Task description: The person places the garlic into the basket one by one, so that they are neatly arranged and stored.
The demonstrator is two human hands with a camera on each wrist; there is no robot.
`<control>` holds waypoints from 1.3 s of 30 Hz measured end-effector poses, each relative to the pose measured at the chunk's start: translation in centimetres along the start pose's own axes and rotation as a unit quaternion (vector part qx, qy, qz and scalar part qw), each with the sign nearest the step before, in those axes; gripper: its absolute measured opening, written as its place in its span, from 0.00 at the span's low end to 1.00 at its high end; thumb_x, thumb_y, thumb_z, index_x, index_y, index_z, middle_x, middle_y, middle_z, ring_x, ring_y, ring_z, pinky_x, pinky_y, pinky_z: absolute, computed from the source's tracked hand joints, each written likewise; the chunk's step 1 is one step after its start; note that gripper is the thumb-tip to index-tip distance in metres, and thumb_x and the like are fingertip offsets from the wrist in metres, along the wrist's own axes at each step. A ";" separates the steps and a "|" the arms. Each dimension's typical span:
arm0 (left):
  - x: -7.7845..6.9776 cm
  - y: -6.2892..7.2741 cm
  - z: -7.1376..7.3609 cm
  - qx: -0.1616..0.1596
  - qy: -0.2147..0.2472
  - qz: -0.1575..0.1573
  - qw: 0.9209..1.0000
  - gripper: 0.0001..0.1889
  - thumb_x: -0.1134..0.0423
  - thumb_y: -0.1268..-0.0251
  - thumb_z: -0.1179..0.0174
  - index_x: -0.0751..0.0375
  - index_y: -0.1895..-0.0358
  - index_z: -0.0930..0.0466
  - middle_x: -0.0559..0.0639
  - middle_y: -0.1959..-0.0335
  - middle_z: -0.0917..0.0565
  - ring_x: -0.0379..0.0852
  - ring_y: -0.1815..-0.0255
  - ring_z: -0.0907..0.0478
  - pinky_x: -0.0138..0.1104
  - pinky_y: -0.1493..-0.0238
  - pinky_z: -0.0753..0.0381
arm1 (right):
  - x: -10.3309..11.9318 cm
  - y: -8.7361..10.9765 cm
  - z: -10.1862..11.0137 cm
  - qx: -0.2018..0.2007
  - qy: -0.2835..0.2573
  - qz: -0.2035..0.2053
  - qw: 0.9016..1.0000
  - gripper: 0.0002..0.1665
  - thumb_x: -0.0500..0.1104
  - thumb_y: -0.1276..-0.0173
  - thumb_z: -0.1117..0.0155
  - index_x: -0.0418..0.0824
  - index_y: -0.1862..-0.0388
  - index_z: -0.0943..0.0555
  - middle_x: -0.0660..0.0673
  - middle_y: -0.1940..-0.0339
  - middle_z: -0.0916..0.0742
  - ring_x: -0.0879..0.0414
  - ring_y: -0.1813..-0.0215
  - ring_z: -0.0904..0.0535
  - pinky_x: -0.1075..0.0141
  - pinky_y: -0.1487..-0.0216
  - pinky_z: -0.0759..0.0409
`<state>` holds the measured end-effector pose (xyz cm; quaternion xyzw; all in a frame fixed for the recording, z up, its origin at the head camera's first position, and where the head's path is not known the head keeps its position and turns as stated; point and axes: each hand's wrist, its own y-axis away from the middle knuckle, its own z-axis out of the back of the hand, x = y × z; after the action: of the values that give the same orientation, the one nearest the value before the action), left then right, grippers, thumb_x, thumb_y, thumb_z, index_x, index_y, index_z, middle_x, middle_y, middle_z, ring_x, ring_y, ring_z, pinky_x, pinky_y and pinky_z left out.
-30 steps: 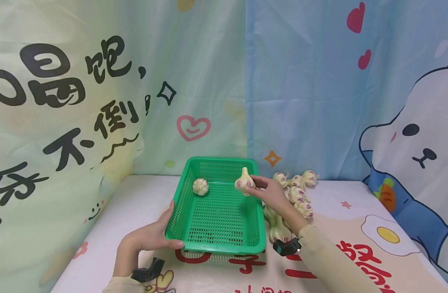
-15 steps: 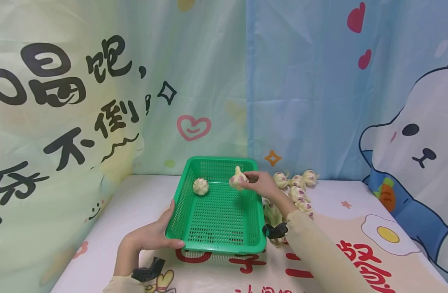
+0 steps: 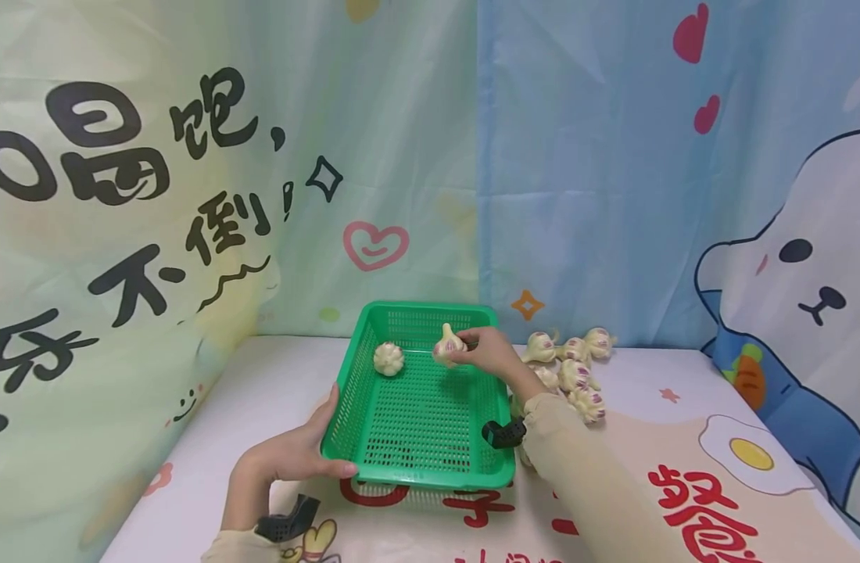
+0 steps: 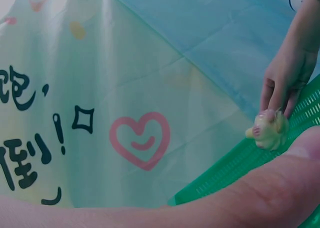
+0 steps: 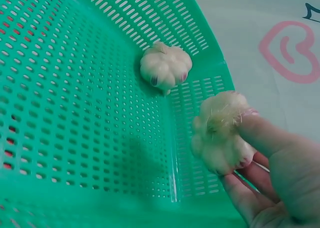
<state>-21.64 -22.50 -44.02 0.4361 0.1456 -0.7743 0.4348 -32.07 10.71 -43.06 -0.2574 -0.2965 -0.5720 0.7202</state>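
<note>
A green plastic basket (image 3: 402,474) with slotted walls stands on the table. One garlic bulb (image 3: 388,359) lies inside it, near the back left. My right hand (image 3: 495,353) pinches a second garlic bulb (image 5: 223,133) between thumb and fingers over the basket's back right part, stem up, apart from the first bulb. My left hand (image 3: 294,452) rests at the basket's front left corner, thumb on the front rim and straight fingers along the left side. Much of the left wrist view is filled by the left hand (image 4: 240,188); the basket's floor is hidden there.
Several garlic bulbs (image 3: 575,375) lie in a cluster right of the basket, partly hidden by the right forearm (image 3: 585,469). A printed cloth covers the table (image 3: 655,375). A patterned curtain (image 3: 416,156) hangs right behind the table.
My right hand has moved left with its garlic bulb, farther in over the basket. The left hand and basket have stayed put; the head view has shifted slightly.
</note>
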 end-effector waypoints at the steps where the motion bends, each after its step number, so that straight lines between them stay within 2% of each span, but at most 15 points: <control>1: 0.0 0.0 0.1 -0.001 -0.002 0.002 1.000 0.66 0.49 0.48 0.30 0.57 0.27 0.83 0.60 0.24 0.74 0.62 0.23 0.71 0.59 0.30 0.50 | 0.2 -0.2 -0.1 -0.001 0.002 0.002 1.000 0.31 0.50 0.36 0.35 0.38 0.37 0.26 0.38 0.43 0.18 0.45 0.43 0.22 0.54 0.49 0.22; 7: 0.2 0.1 0.5 -0.009 -0.004 0.018 1.000 0.67 0.48 0.49 0.30 0.56 0.26 0.83 0.60 0.23 0.73 0.62 0.23 0.70 0.59 0.30 0.49 | 1.0 -1.3 -0.7 -0.010 0.007 0.009 1.000 0.29 0.48 0.36 0.34 0.37 0.39 0.24 0.38 0.46 0.17 0.45 0.46 0.21 0.56 0.52 0.21; 13: 0.3 0.0 0.4 -0.002 0.008 0.022 1.000 0.67 0.48 0.49 0.30 0.56 0.26 0.83 0.60 0.24 0.74 0.62 0.23 0.71 0.58 0.30 0.50 | 0.6 -2.3 -2.8 -0.021 0.005 0.020 1.000 0.29 0.48 0.37 0.33 0.36 0.40 0.23 0.38 0.48 0.15 0.46 0.47 0.20 0.56 0.51 0.21; 18: 0.4 -0.3 0.0 0.006 0.006 0.009 1.000 0.67 0.48 0.48 0.31 0.56 0.27 0.84 0.59 0.24 0.75 0.61 0.23 0.71 0.56 0.30 0.50 | 0.0 -2.4 -4.0 -0.021 -0.026 -0.011 0.999 0.29 0.47 0.37 0.33 0.34 0.39 0.24 0.37 0.46 0.16 0.45 0.45 0.21 0.55 0.49 0.21; 28: 0.2 0.0 0.1 -0.001 0.001 0.016 1.000 0.67 0.48 0.49 0.30 0.56 0.27 0.83 0.59 0.24 0.75 0.60 0.23 0.71 0.56 0.30 0.51 | -0.2 -3.7 -4.5 -0.025 -0.076 -0.072 0.994 0.31 0.48 0.35 0.35 0.36 0.36 0.27 0.37 0.41 0.20 0.43 0.40 0.25 0.52 0.45 0.24; 34: 0.2 0.0 0.0 0.002 0.013 0.011 1.000 0.67 0.49 0.50 0.29 0.55 0.27 0.84 0.58 0.24 0.76 0.60 0.23 0.71 0.56 0.30 0.51 | -0.3 -4.4 -5.2 -0.044 -0.127 -0.089 0.987 0.32 0.48 0.36 0.34 0.35 0.36 0.28 0.36 0.41 0.20 0.42 0.39 0.26 0.52 0.44 0.24; 39: 0.2 -0.2 -0.1 0.003 0.010 0.012 1.000 0.68 0.49 0.50 0.29 0.56 0.27 0.84 0.59 0.24 0.75 0.60 0.23 0.70 0.56 0.30 0.50 | -0.5 -4.6 -5.6 -0.053 -0.141 -0.097 0.984 0.32 0.47 0.37 0.33 0.35 0.37 0.27 0.35 0.42 0.20 0.43 0.40 0.25 0.52 0.44 0.24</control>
<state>-21.80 -22.50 -44.26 0.4470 0.1428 -0.7649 0.4413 -35.90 6.12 -47.13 -0.3432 -0.3885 -0.6118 0.5975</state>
